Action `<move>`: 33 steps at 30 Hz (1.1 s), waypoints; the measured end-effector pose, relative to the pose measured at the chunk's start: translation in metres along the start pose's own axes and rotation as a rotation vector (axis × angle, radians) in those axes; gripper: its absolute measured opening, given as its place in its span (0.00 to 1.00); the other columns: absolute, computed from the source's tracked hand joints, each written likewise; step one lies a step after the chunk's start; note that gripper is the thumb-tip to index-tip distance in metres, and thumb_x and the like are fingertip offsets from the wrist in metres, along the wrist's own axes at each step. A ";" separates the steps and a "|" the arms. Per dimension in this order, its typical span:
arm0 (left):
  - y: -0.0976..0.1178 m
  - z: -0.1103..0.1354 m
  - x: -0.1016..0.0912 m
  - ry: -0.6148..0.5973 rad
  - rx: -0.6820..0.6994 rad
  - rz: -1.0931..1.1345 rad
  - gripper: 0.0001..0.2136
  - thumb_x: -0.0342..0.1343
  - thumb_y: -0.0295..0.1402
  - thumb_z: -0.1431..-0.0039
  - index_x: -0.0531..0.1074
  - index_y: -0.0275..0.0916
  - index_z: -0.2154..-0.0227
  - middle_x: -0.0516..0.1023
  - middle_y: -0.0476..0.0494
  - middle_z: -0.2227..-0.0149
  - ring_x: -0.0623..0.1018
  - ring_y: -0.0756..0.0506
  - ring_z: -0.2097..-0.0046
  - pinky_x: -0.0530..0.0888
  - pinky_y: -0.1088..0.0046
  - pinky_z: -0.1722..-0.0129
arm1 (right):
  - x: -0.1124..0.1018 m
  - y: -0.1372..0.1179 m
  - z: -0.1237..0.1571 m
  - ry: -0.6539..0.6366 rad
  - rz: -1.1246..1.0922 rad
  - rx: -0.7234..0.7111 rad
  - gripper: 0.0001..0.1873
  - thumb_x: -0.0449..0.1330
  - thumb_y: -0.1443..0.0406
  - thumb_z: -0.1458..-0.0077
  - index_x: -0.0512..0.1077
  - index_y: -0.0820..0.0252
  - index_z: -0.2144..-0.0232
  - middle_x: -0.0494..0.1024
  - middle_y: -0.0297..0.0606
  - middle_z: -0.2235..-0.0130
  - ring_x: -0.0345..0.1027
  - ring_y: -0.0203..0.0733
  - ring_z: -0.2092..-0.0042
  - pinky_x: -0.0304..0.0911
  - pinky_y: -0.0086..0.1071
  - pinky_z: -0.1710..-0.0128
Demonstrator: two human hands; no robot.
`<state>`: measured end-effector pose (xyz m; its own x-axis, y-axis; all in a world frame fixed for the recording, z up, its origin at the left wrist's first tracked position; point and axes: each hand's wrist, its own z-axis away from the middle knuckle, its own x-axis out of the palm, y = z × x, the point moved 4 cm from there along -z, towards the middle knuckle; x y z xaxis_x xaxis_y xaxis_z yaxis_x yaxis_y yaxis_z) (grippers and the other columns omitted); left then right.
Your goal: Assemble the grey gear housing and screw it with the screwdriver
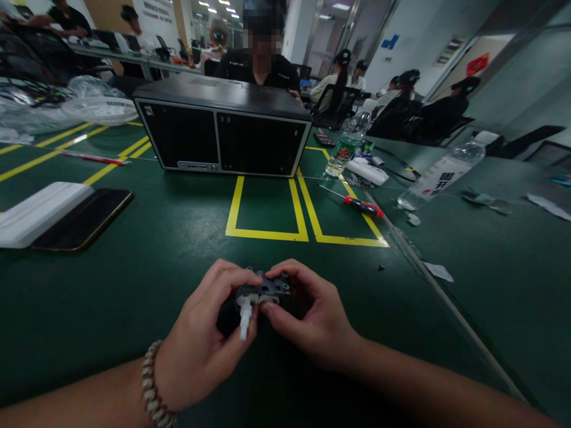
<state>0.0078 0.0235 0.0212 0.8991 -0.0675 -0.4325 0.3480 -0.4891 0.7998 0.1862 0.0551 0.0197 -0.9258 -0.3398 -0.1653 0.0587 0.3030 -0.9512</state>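
Observation:
Between my two hands is a small dark grey mechanical part with pale gear-like pieces along its near side. From its left end a white stepped plastic shaft points down toward me. My left hand, with a braided bracelet at the wrist, is closed on the part's left side. On the right side, my right hand pinches the part between thumb and fingers. The fingers cover much of the part, so its exact kind cannot be made out. Both hands are just above the green tabletop.
Ahead stands a large black case, with a person behind it. A red-and-black screwdriver lies to the right, near two bottles, one a clear water bottle. At left, a phone lies beside a white box.

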 end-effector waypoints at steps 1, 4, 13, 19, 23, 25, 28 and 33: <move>0.000 0.000 0.000 -0.001 -0.003 0.001 0.18 0.56 0.22 0.35 0.68 0.46 0.45 0.70 0.44 0.52 0.72 0.44 0.53 0.74 0.67 0.56 | 0.000 0.000 0.000 0.005 -0.004 0.002 0.17 0.69 0.69 0.46 0.75 0.55 0.53 0.79 0.38 0.55 0.77 0.42 0.57 0.76 0.37 0.56; 0.000 0.001 0.000 0.005 -0.008 0.004 0.18 0.56 0.22 0.35 0.68 0.46 0.45 0.70 0.45 0.52 0.73 0.44 0.52 0.74 0.67 0.56 | -0.001 0.001 0.000 0.009 -0.011 0.016 0.17 0.70 0.69 0.47 0.76 0.55 0.54 0.79 0.38 0.56 0.77 0.41 0.57 0.76 0.36 0.56; 0.002 0.000 0.000 0.025 0.000 -0.033 0.18 0.56 0.22 0.37 0.68 0.45 0.47 0.71 0.45 0.54 0.73 0.44 0.54 0.74 0.67 0.57 | 0.001 0.002 0.000 0.000 -0.018 0.039 0.17 0.70 0.69 0.46 0.76 0.55 0.54 0.79 0.37 0.57 0.77 0.40 0.59 0.76 0.34 0.58; 0.002 -0.001 -0.001 0.024 0.012 -0.031 0.18 0.56 0.22 0.37 0.68 0.45 0.47 0.71 0.46 0.54 0.73 0.45 0.54 0.73 0.68 0.57 | 0.000 0.001 -0.001 0.000 -0.047 0.053 0.17 0.71 0.70 0.47 0.77 0.55 0.55 0.79 0.36 0.58 0.77 0.41 0.59 0.76 0.34 0.59; 0.003 -0.001 -0.002 0.023 0.019 -0.045 0.18 0.56 0.22 0.37 0.69 0.44 0.47 0.71 0.45 0.54 0.73 0.45 0.54 0.73 0.68 0.57 | -0.001 0.004 -0.001 -0.007 -0.113 0.103 0.17 0.73 0.69 0.48 0.78 0.55 0.55 0.80 0.35 0.58 0.77 0.40 0.59 0.75 0.34 0.58; 0.002 -0.002 -0.002 0.016 0.010 -0.043 0.18 0.57 0.22 0.37 0.69 0.44 0.46 0.71 0.45 0.53 0.73 0.45 0.54 0.74 0.67 0.57 | -0.002 0.006 -0.001 -0.012 -0.145 0.140 0.17 0.74 0.68 0.48 0.78 0.55 0.55 0.81 0.35 0.59 0.77 0.40 0.59 0.75 0.34 0.59; 0.002 -0.003 -0.002 0.003 0.002 -0.039 0.19 0.57 0.22 0.36 0.69 0.44 0.45 0.71 0.45 0.53 0.73 0.45 0.53 0.74 0.67 0.57 | -0.002 0.010 -0.002 -0.035 -0.229 0.207 0.18 0.76 0.67 0.49 0.79 0.55 0.56 0.82 0.35 0.59 0.79 0.41 0.59 0.76 0.35 0.59; 0.003 -0.003 -0.003 0.004 0.005 -0.041 0.19 0.57 0.24 0.34 0.68 0.44 0.42 0.71 0.43 0.51 0.73 0.44 0.52 0.75 0.67 0.55 | -0.003 0.016 -0.004 -0.087 -0.369 0.301 0.19 0.78 0.67 0.51 0.80 0.54 0.56 0.83 0.34 0.59 0.80 0.40 0.59 0.75 0.34 0.56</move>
<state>0.0074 0.0246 0.0260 0.8851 -0.0434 -0.4635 0.3837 -0.4957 0.7792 0.1882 0.0646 0.0063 -0.8711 -0.4537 0.1879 -0.1502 -0.1181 -0.9816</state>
